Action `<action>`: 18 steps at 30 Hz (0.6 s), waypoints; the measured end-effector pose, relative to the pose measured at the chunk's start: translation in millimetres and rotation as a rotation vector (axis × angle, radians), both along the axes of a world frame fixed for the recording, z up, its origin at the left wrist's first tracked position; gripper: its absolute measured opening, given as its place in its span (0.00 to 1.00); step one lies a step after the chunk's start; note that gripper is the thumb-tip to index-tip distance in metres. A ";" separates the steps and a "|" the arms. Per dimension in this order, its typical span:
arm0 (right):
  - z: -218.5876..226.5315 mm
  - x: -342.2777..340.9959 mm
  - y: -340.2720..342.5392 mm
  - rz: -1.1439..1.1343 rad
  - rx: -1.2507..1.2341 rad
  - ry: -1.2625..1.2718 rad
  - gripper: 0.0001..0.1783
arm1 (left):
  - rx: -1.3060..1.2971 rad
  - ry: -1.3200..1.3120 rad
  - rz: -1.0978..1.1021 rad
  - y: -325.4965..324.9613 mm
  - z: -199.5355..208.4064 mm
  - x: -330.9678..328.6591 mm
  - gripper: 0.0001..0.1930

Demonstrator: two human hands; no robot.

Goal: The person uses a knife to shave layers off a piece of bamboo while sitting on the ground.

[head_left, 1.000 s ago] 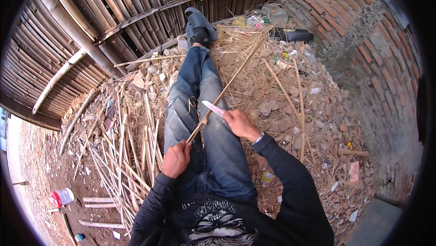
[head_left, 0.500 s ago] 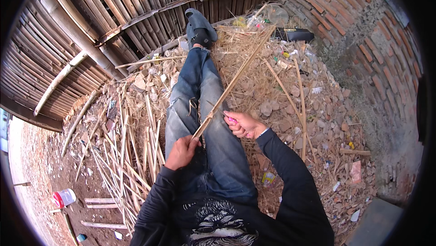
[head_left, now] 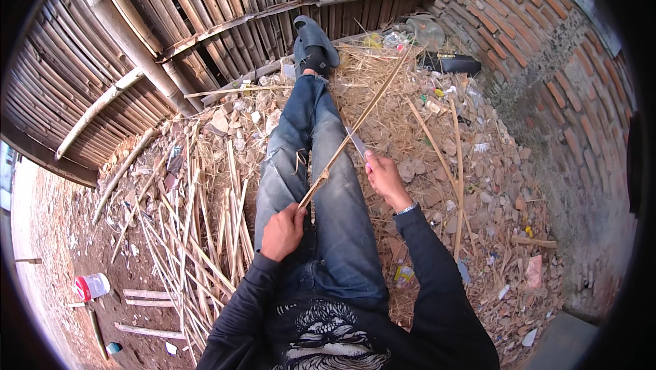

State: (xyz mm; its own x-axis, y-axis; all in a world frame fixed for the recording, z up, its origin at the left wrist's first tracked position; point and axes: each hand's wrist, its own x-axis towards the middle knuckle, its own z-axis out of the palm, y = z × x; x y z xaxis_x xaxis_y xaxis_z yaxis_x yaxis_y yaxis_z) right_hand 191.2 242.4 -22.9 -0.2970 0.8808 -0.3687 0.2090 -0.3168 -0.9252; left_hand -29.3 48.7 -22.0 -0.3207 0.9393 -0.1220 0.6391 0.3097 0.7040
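Through the one head camera I count two hands, both occupied. With my left hand (head_left: 283, 232) I pinch the near end of one bamboo strip (head_left: 373, 101) between the thumb and the bent fingers. This strip goes slantwise over the two legs of the jeans (head_left: 345, 213) and points away, toward the upper right, above the rubble. My right hand (head_left: 387, 180) is closed around the pink handle (head_left: 368, 161) of one knife, and its blade (head_left: 357, 144) lies at the strip, near the tip; how deep the edge bites, I cannot tell. On the right wrist I see one silvery bracelet (head_left: 406, 209). Two grey slip-on shoes (head_left: 316, 32) are at the far end of the stretched legs. To the left of the legs lies one heap of split strips (head_left: 193, 233), too tangled for me to count exactly. Beside this heap there are three short bamboo pieces (head_left: 150, 331), two close together and one nearer to me, and one clear jar with a red lid (head_left: 100, 284). On the right, two loose strips (head_left: 459, 216) cross each other on the broken stones. Behind all this stand one bamboo wall (head_left: 225, 1) and one brick wall (head_left: 547, 97).
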 end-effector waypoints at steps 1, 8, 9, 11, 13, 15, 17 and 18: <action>-4.4 0.6 0.4 -0.003 0.002 -0.002 0.26 | 0.002 -0.002 -0.003 0.7 3.4 3.2 0.12; 6.4 -10.1 4.2 -0.278 0.094 0.366 0.16 | 0.143 -0.069 -0.014 -7.2 14.2 23.4 0.16; 5.7 -11.5 4.8 -0.350 0.191 0.415 0.15 | 0.167 -0.144 -0.017 -6.9 18.2 27.3 0.18; -1.6 -12.7 2.0 -0.445 0.334 0.351 0.15 | 0.152 -0.162 -0.017 -7.2 23.0 28.0 0.19; 2.3 -17.8 -6.3 -0.527 0.473 0.287 0.15 | 0.100 -0.251 0.014 -8.5 26.7 24.7 0.18; 28.9 -25.6 -19.3 -0.836 0.008 0.719 0.18 | 0.131 -0.301 0.052 -11.9 14.7 18.1 0.18; 17.2 1.2 -8.1 -0.887 -0.161 0.806 0.21 | 0.161 -0.360 0.057 -10.3 15.2 18.9 0.18; 7.4 13.6 -6.6 -0.895 -0.221 0.877 0.22 | 0.161 -0.327 0.097 -9.4 19.7 18.3 0.19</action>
